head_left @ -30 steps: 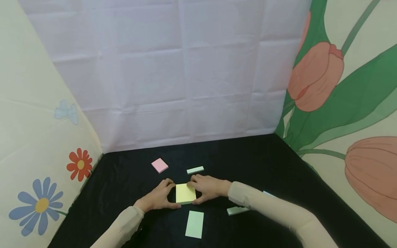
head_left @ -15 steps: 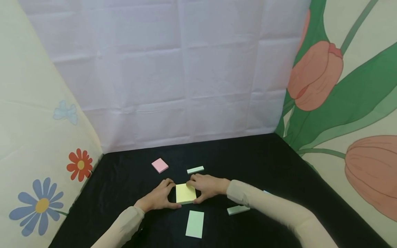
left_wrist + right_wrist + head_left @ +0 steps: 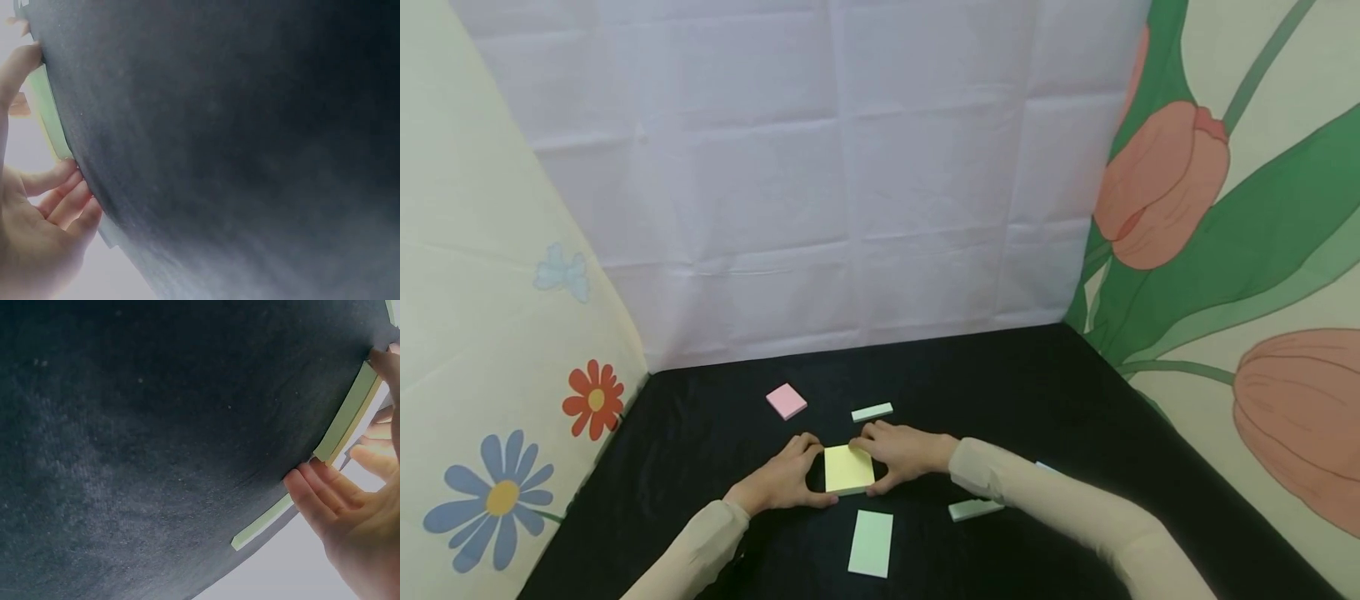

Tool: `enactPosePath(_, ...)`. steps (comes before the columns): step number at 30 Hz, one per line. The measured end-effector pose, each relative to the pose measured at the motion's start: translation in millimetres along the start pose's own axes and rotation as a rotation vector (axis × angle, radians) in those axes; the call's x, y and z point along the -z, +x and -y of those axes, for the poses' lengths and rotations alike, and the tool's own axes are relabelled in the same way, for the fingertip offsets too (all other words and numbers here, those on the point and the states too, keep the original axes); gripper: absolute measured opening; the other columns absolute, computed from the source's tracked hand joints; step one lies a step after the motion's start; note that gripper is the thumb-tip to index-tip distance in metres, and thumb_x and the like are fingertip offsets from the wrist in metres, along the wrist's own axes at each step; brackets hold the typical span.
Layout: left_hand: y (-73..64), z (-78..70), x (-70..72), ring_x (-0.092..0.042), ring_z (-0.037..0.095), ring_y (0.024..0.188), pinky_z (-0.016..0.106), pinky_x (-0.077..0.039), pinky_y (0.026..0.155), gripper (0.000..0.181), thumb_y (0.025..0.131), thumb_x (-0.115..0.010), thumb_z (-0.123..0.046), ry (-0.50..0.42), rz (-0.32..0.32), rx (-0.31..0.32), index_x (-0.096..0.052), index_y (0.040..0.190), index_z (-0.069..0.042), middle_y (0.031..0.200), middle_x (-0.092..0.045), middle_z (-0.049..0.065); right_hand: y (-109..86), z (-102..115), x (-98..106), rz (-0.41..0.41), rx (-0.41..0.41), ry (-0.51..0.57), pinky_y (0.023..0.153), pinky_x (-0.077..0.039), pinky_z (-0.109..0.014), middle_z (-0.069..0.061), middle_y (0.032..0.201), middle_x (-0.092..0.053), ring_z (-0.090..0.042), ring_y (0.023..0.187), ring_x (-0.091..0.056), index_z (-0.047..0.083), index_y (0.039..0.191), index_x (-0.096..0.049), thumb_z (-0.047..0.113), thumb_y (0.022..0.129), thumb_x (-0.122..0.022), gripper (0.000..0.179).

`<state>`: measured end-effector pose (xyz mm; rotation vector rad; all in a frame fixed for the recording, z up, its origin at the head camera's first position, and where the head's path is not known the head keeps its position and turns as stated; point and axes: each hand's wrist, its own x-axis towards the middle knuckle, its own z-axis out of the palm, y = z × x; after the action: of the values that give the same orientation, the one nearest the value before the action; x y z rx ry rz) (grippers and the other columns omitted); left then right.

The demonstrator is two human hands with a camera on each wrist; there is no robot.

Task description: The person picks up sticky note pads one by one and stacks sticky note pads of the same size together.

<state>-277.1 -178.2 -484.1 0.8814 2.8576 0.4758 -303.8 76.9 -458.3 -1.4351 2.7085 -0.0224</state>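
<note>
Beyond the left hand's [image 3: 785,475] fingers, well apart from them, a pink pad [image 3: 786,402] lies turned cornerwise on the black cloth [image 3: 1000,383]; a pale green strip [image 3: 872,412] lies just past the right hand's [image 3: 906,456] fingertips, the nearest thing on their far side. On the person's side of both thumbs, a green pad [image 3: 871,543] lies flat, a little to the right of the gap between the hands. Farther right, below the right wrist, a green block [image 3: 974,509] reaches up to the right sleeve [image 3: 1060,504], which covers its end in the head view and hides most of a blue item [image 3: 1045,465], only a sliver of which shows past the forearm. The yellow-topped stack [image 3: 849,469], its sides green, sits between the two hands, flat by the look of it. Left thumb and fingers grip its left side, thumb at the near corner and fingers at the far one; the right hand grips the opposite side the same way, thumb near, fingers far, with one finger over the top at the far right corner. How firmly either set of fingers presses, I cannot tell
</note>
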Motion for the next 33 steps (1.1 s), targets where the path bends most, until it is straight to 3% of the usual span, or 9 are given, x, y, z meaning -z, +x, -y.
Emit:
enactPosePath(6,-0.7,0.0,0.1,-0.045,0.022,0.111,0.043,-0.047,0.094,0.090,0.079,-0.069,-0.068,0.006,0.006,0.006,-0.052,0.134,0.001,0.130,-0.043,0.009,-2.8,-2,0,0.015,-0.022,0.047,0.086,-0.047,-0.025,-0.002,0.127,-0.050,-0.009,0.104,-0.046,0.013,0.146,-0.041,0.060,0.083,-0.070,0.084)
enactPosePath(22,1.0,3.5,-5.1,-0.043,0.022,0.112,0.044,-0.048,0.093,0.091,0.080,-0.066,-0.070,0.015,0.006,-0.019,-0.052,0.134,0.001,0.129,-0.043,0.008,-6.4,-7,-1,0.029,0.014,0.074,0.085,-0.047,-0.023,-0.002,0.128,-0.052,-0.007,0.103,-0.047,0.011,0.146,-0.040,0.060,0.085,-0.069,0.084)
enactPosePath(33,-0.6,1.2,-2.8,-0.044,0.021,0.111,0.042,-0.049,0.092,0.090,0.081,-0.066,-0.069,0.036,-0.007,-0.028,-0.051,0.135,0.001,0.129,-0.043,0.008,-11.1,-8,-1,0.026,-0.029,0.067,0.085,-0.048,-0.026,-0.001,0.127,-0.052,-0.008,0.102,-0.049,0.012,0.146,-0.040,0.060,0.085,-0.069,0.082)
